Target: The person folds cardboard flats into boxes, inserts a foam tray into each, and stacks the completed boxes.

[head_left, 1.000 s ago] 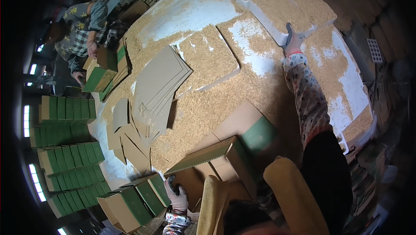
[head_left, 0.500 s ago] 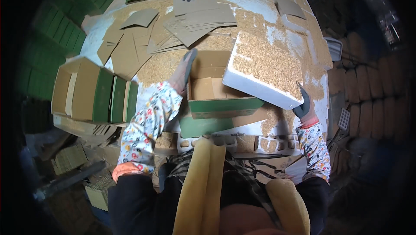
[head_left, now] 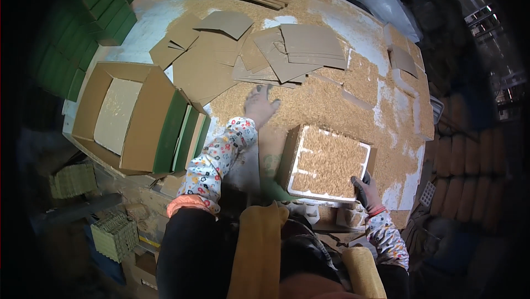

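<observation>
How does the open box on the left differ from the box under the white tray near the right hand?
The open carton lies away from both hands with flaps spread; the near box is mostly covered by the white tray, which the right hand grips. The carton's pale filling lies deep inside; the tray's chaff sits at its rim. Both are brown cardboard with green.

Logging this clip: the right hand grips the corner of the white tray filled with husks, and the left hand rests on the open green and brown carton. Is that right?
Not quite. The head view shows the left hand flat on the husk-strewn table, near the loose cardboard sheets, apart from the open carton. The right hand does grip the corner of the white tray.
</observation>
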Demonstrator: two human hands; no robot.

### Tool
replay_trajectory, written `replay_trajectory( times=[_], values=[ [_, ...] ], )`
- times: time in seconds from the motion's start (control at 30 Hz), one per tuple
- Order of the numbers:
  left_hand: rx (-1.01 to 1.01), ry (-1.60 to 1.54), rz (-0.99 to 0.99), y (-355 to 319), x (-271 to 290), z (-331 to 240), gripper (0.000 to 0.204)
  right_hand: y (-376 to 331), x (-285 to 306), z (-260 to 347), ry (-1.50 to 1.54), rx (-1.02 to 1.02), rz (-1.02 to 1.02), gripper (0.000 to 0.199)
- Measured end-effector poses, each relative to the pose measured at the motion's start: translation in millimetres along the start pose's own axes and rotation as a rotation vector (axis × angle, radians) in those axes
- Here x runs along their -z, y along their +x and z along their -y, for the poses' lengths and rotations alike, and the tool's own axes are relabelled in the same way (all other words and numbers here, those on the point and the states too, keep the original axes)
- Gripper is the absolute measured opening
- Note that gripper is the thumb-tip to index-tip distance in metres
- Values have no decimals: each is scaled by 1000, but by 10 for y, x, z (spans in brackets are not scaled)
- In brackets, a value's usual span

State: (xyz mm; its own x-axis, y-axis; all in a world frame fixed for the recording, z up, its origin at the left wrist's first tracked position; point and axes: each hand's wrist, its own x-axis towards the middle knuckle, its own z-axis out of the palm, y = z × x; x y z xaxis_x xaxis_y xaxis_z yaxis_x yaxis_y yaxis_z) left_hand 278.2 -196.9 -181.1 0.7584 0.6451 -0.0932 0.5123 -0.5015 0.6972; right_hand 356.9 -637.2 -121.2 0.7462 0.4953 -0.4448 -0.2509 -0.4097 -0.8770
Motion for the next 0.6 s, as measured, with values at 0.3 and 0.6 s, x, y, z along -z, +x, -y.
replay_trajectory(
  times=[0.3,0.6],
  values=[
    [39,627,-58,951,412,885,43,-12,-509,-50,-268,304,-554,49],
    [-824,183,-253,-489,715,-740,31,157,-778,509,-234,507,-418,49]
  ],
)
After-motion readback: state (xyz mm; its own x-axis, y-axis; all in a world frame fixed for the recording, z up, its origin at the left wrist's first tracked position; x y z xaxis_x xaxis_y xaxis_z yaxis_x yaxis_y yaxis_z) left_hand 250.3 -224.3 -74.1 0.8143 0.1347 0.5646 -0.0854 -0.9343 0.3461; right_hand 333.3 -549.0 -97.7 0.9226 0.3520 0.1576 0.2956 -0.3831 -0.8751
